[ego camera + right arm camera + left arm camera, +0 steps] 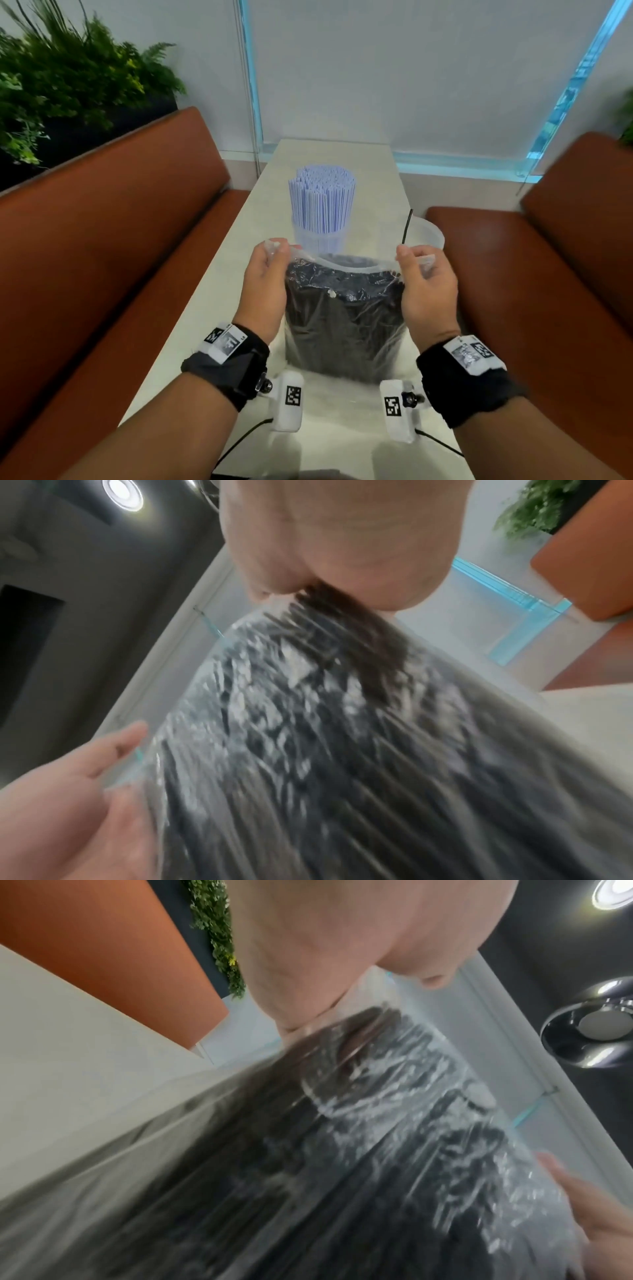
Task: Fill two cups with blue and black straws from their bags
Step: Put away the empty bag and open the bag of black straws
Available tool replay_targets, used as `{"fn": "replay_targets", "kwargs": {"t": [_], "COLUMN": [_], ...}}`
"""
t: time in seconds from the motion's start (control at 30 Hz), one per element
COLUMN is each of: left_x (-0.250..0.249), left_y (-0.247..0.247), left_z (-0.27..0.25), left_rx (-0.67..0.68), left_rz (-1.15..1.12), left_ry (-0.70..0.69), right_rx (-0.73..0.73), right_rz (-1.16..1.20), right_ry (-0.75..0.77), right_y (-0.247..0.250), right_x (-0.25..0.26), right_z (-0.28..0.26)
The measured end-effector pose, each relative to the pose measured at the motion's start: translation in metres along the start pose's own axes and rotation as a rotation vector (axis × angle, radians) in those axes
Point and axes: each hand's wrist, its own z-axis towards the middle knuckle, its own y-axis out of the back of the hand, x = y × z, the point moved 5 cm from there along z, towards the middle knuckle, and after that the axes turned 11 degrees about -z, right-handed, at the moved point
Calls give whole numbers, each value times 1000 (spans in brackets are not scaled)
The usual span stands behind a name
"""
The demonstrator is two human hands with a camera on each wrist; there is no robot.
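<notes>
Hands, left (265,291) & right (426,291), pinch straw bag (344,318) top w/ fingers; only head view shows blue-straw cup (320,236).

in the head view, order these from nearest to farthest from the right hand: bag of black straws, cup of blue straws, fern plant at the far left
1. The bag of black straws: the right hand pinches its top right corner, the left hand the other corner.
2. The cup of blue straws: behind the bag, further along the table and towards the left.
3. The fern plant: far left, beyond the bench.
</notes>
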Motion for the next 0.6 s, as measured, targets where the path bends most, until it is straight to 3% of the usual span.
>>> {"fn": "replay_targets", "kwargs": {"t": [0.07, 0.13, 0.23, 0.3, 0.4, 0.5, 0.6], "left_x": [-3, -4, -6, -8, -12, -17, -21], "left_y": [3, 8, 12, 12, 11, 15, 18], "left_z": [0, -3, -3, -2, -3, -1, 1], "left_rx": [-8, -15, -42, -62, -56, -62, -56], "left_rz": [-35, -14, -7, -4, -35, -39, -8], "left_ry": [14, 13, -10, -35, -47, -61, -67], "right_rx": [-67, -33, 276, 485, 634, 710, 691], "right_rz": [-176, -448, -807, -895, -913, -856, -841], "right_ry": [87, 286, 502, 513, 480, 428, 429], "right_y": [4, -4, -46, -76, -111, -134, -141], "right_x": [22, 55, 91, 99, 98, 93, 92], "right_z": [7, 11, 7, 0, -7, -10, -9]}}
